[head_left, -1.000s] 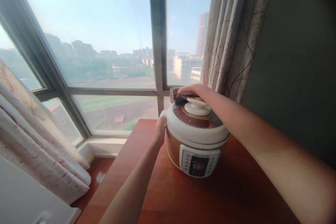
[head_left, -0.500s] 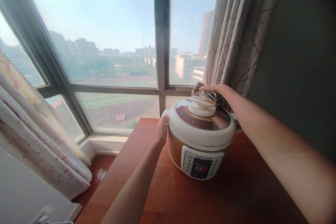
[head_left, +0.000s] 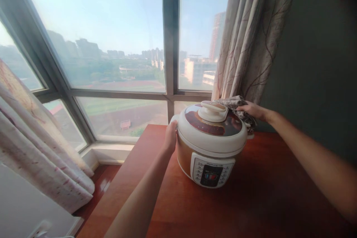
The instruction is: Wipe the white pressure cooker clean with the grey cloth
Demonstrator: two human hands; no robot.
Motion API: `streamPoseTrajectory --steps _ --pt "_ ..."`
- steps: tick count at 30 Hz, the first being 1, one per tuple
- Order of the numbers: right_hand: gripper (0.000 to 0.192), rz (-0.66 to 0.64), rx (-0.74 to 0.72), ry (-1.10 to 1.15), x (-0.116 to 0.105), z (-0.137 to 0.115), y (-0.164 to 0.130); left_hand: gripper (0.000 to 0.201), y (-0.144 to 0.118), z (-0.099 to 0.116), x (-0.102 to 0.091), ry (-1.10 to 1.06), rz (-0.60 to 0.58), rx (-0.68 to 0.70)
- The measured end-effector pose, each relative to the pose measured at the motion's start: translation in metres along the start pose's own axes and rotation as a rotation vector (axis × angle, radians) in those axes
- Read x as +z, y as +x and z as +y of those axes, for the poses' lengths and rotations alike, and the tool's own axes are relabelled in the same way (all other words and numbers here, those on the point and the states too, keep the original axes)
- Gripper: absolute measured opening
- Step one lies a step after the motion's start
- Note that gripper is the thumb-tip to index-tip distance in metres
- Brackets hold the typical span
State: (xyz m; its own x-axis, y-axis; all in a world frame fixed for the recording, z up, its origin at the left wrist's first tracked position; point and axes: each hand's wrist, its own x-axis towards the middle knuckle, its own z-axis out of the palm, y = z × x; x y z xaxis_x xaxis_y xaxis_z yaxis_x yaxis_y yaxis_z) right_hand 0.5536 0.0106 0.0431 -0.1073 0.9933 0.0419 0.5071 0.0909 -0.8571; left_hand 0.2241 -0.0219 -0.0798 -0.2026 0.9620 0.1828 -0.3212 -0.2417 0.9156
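An electric pressure cooker with a white lid rim, a dark shiny lid top and a front control panel stands upright on a reddish-brown table. My left hand is closed around its left side handle. On the far right of the lid, my right hand grips a crumpled grey patterned cloth. The cloth lies against the lid's back right edge and drapes down toward the right handle, partly covering it. The white lid knob is uncovered.
Large windows stand behind the table. A patterned curtain hangs behind the cooker on the right, beside a dark wall. Another curtain hangs at the left, above a white socket.
My right hand has moved right with the cloth, from behind the lid knob to the lid's right edge. My left hand keeps its hold on the handle.
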Motion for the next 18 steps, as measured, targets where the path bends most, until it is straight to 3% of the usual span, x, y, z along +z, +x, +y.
streamPoseTrajectory --steps 3,5,9,14,18 --pt "0.025 -0.05 -0.244 0.057 0.004 -0.002 -0.028 0.033 -0.001 0.002 0.003 -0.068 -0.01 0.011" --pt "0.035 -0.071 -0.328 0.082 0.011 -0.008 -0.047 0.032 -0.001 0.003 0.006 -0.112 -0.028 0.024" --pt "0.033 -0.06 -0.348 0.205 0.026 -0.028 -0.065 0.03 -0.001 0.002 0.009 -0.16 -0.038 0.035" --pt "0.032 -0.071 -0.31 0.393 0.038 -0.053 -0.04 0.035 0.002 -0.004 0.009 -0.164 -0.023 0.048" --pt "0.027 0.04 -0.195 0.226 0.036 -0.064 -0.015 0.036 0.004 -0.007 0.007 -0.143 -0.024 0.039"
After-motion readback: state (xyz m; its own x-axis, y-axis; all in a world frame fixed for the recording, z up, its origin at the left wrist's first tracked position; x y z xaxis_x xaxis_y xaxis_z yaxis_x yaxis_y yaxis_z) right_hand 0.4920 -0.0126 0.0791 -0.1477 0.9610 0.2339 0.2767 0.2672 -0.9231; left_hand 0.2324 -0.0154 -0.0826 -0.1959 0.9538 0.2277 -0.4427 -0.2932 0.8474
